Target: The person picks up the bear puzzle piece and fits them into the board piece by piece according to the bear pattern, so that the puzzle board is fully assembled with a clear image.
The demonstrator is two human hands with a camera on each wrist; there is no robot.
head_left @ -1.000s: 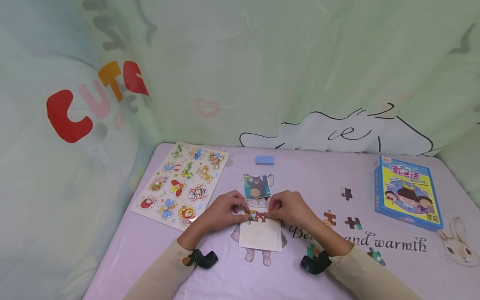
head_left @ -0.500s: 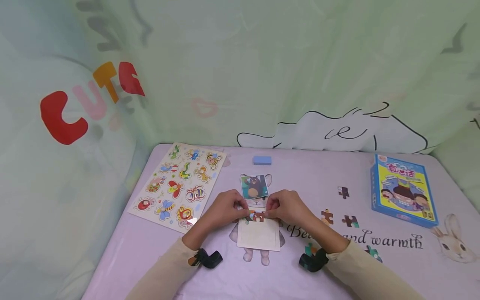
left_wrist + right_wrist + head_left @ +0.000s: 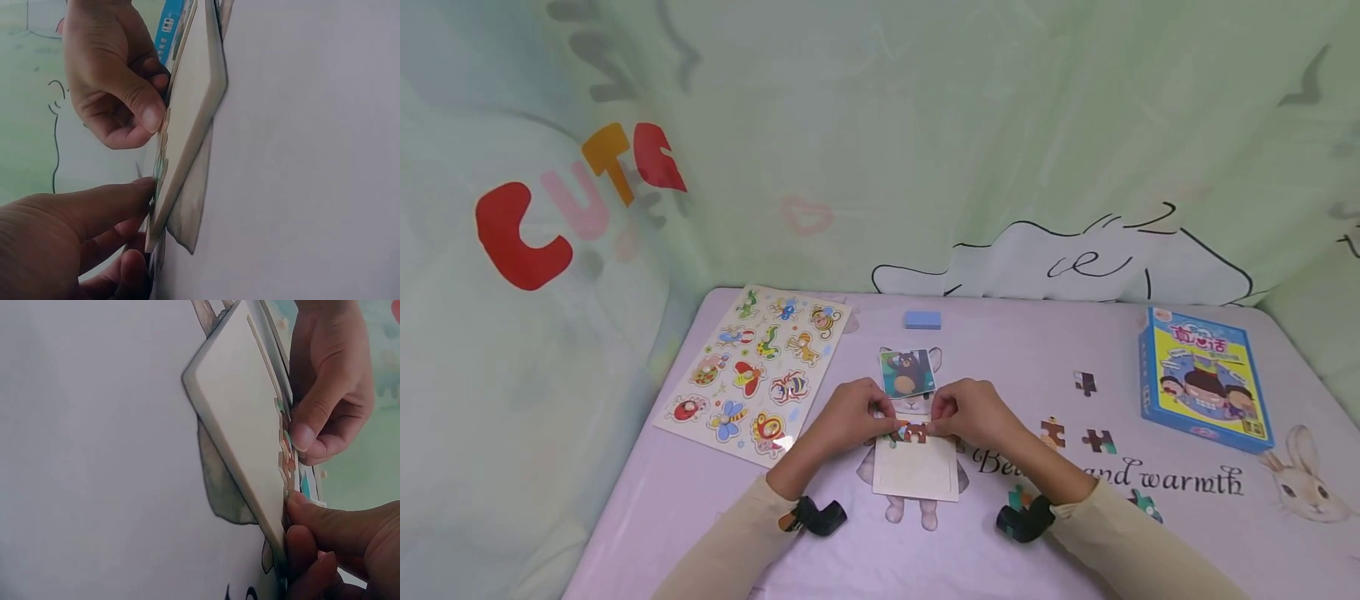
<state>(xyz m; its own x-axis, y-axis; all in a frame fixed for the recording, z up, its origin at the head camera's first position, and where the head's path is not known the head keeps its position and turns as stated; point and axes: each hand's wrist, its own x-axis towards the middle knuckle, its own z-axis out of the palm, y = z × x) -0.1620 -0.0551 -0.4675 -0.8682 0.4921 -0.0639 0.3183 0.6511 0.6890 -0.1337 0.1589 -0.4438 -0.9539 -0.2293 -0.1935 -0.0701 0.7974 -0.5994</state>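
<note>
A pale square puzzle board lies on the table, with joined jigsaw pieces showing a brown bear along its top. At the board's upper left my left hand grips the edge, thumb over the pieces. My right hand does likewise at the upper right. In the left wrist view the left thumb lies on the board's face, fingers curled by its edge. The right thumb touches the pieces in the right wrist view. Just beyond the board is a bear picture card.
Loose jigsaw pieces lie scattered to the right, some partly behind the right forearm. A blue game box stands farther right. On the left is a wooden insect peg board. A small blue block sits at the back.
The whole head view has shifted slightly. Both hands stay at the top of the board, with the pieces in the same place on it.
</note>
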